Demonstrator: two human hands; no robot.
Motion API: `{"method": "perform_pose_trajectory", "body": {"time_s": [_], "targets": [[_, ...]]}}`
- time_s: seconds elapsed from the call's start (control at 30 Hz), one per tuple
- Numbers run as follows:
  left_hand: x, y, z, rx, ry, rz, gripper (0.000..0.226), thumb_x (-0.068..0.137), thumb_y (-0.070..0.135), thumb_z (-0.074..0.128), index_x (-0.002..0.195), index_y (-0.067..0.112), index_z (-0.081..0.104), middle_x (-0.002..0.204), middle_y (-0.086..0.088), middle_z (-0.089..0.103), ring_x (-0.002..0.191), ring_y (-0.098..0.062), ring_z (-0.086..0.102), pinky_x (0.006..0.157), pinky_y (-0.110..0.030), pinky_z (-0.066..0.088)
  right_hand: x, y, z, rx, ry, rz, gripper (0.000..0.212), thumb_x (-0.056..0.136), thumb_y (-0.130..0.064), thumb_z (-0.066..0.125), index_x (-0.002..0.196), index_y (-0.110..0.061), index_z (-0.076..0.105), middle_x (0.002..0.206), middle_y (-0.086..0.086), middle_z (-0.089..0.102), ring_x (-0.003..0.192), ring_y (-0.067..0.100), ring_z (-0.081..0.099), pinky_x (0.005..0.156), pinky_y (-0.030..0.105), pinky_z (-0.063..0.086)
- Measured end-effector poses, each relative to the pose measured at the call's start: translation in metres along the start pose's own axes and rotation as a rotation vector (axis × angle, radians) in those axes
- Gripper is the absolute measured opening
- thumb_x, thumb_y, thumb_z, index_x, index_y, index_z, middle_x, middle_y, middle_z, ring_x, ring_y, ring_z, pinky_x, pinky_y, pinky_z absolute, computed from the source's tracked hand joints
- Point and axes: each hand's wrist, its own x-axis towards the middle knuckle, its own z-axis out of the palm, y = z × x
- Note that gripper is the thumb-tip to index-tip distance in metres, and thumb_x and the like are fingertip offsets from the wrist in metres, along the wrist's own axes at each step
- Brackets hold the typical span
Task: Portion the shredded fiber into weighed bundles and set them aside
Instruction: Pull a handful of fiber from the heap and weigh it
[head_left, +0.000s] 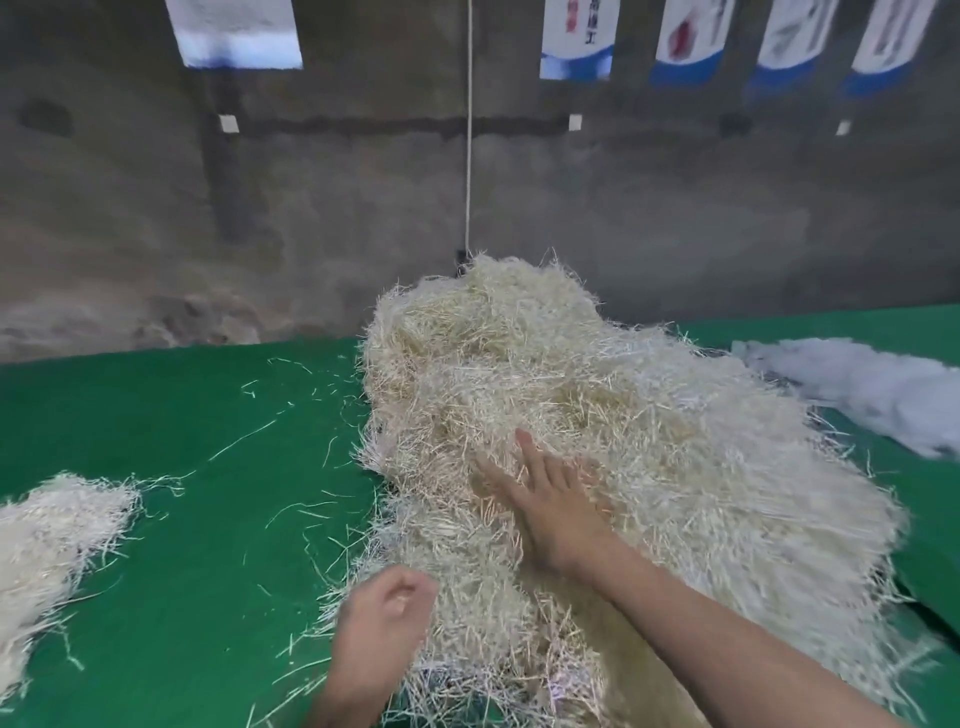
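While shredded fiber (597, 415) sits heaped right of centre on the table (156, 415), my right grip (550, 504) lies spread flat on it | left grip (384, 618) curled at its near edge, cannot tell if holding strands | likely light, tangly, shedding; gather loose edge handfuls.

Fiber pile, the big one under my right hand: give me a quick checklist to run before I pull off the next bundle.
1. Contact: ok, the right hand lies flat on the big fiber pile, fingers straight.
2. Other hand empty: cannot tell, the left hand is curled at the pile's near edge and blurred.
3. Scale within sight: not ok, none shows in this view.
4. Room to set a bundle down: ok, bare green table lies between the big pile and the smaller pile on the left.
5. Table free of strays: not ok, loose strands lie scattered on the green.
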Motion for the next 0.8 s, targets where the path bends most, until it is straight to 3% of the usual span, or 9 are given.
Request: {"method": "perform_pose_trajectory", "body": {"time_s": [0.07,0.17,0.3,0.4,0.5,0.57,0.63,0.7,0.8], "targets": [[0.003,0.014,0.006,-0.007,0.041,0.004,0.007,0.088,0.018,0.059,0.091,0.020,0.065,0.091,0.000,0.068,0.071,-0.016,0.064,0.071,-0.034,0.057,0.021,-0.001,-0.004,0.183,0.010,0.074,0.142,0.060,0.013,0.067,0.122,-0.065,-0.034,0.147,-0.001,-0.041,0.124,0.032,0.044,0.080,0.041,0.056],[0.013,0.033,0.010,0.030,0.146,0.076,0.006,0.089,0.019,0.059,0.092,0.023,0.063,0.091,0.008,0.065,0.055,0.003,0.059,0.045,-0.007,0.042,0.058,-0.001,-0.020,0.456,-0.026,0.161,0.132,0.066,0.019,0.059,0.134,-0.061,-0.022,0.157,0.007,-0.010,0.119,0.034,0.050,0.075,0.036,0.057],[0.032,0.057,0.011,-0.046,0.248,0.142,0.024,0.084,0.018,0.067,0.100,0.031,0.055,0.106,0.012,0.061,0.069,0.001,0.060,0.057,-0.009,0.049,0.089,0.004,-0.066,0.417,0.022,0.075,0.052,0.083,0.001,0.059,0.132,-0.013,0.048,0.128,0.009,0.056,0.097,0.018,0.059,0.084,0.026,0.053],[0.053,0.081,0.007,-0.055,0.205,0.190,0.087,0.066,0.036,0.078,0.140,0.032,0.031,0.136,0.020,0.031,0.120,-0.004,0.044,0.098,-0.027,0.039,0.089,-0.002,-0.117,0.492,0.178,-0.095,0.057,0.080,0.005,0.054,0.134,-0.013,0.050,0.139,0.005,0.049,0.122,0.019,0.049,0.101,0.022,0.036],[0.075,0.117,0.006,-0.077,0.080,0.321,0.137,0.041,0.057,0.078,0.147,0.042,-0.008,0.146,0.025,-0.004,0.125,0.022,0.015,0.109,-0.027,0.015,0.076,-0.007,-0.153,0.622,0.162,-0.259,0.053,0.077,0.010,0.053,0.125,-0.013,0.058,0.136,0.002,0.051,0.122,0.017,0.050,0.097,0.022,0.044],[0.087,0.136,0.007,-0.078,-0.074,0.352,0.121,0.040,0.063,0.080,0.142,0.047,0.016,0.153,0.011,0.001,0.127,0.021,0.024,0.111,-0.023,0.014,0.064,-0.011,-0.163,0.710,0.092,-0.384,0.046,0.079,0.010,0.058,0.112,-0.022,0.065,0.114,-0.013,0.058,0.097,-0.004,0.058,0.076,0.012,0.048],[0.093,0.146,0.017,0.032,-0.217,0.245,0.075,0.044,0.070,0.076,0.113,0.050,0.056,0.148,-0.006,0.035,0.134,-0.014,0.037,0.115,-0.031,0.023,0.058,-0.013,-0.164,0.805,0.022,-0.464,0.043,0.079,0.007,0.064,0.107,-0.025,0.066,0.097,-0.020,0.059,0.078,-0.009,0.060,0.067,0.013,0.050],[0.101,0.144,0.036,-0.038,-0.146,0.195,0.064,0.061,0.045,0.081,0.119,0.027,0.059,0.131,-0.005,0.056,0.119,-0.017,0.053,0.097,-0.012,0.040,0.054,-0.006,-0.165,0.923,-0.067,-0.393,0.050,0.079,0.006,0.066,0.119,-0.023,0.058,0.100,-0.016,0.058,0.079,-0.002,0.062,0.071,0.023,0.054],[0.110,0.132,0.057,-0.426,0.117,0.059,0.077,0.060,0.017,0.080,0.130,0.010,0.050,0.115,-0.003,0.067,0.101,-0.011,0.061,0.093,-0.027,0.047,0.049,0.022,-0.165,0.820,-0.053,-0.339,0.061,0.076,-0.005,0.072,0.126,-0.027,0.045,0.114,-0.016,0.050,0.103,0.009,0.056,0.085,0.029,0.051]]}}
